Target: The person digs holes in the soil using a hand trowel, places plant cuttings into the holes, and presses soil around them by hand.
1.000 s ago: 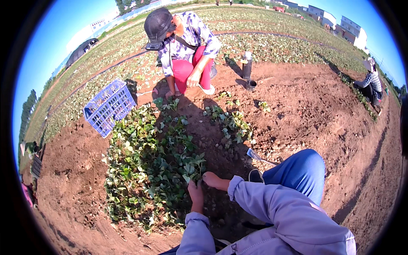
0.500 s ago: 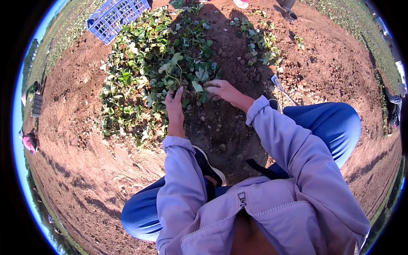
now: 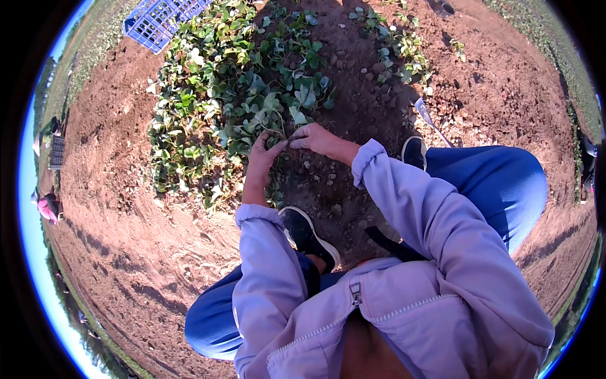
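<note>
My left hand [image 3: 259,162] is closed around the thin stems of a strawberry seedling [image 3: 271,108], whose leaves spread upward over the foliage behind. Just to its right, my right hand [image 3: 320,140] pinches at the base of the same seedling, where brownish stems or roots show. The fingertips of both hands nearly meet there; how much each grips is partly hidden. A thick pile of similar strawberry plants [image 3: 196,95] lies on the soil beyond and left of my hands, part in sun, part in shadow.
A blue plastic crate [image 3: 158,24] stands at the far left behind the pile. More plants [image 3: 407,50] lie at the far right. A pale-bladed hand tool [image 3: 429,120] rests on the soil by my right shoe [image 3: 414,153]. At the left rim are a dark crate [image 3: 56,151] and a person [image 3: 47,207].
My right hand has moved left and slightly down to the base of the seedling, meeting my left hand. Before, its fingers were apart from the left. The view has shifted slightly.
</note>
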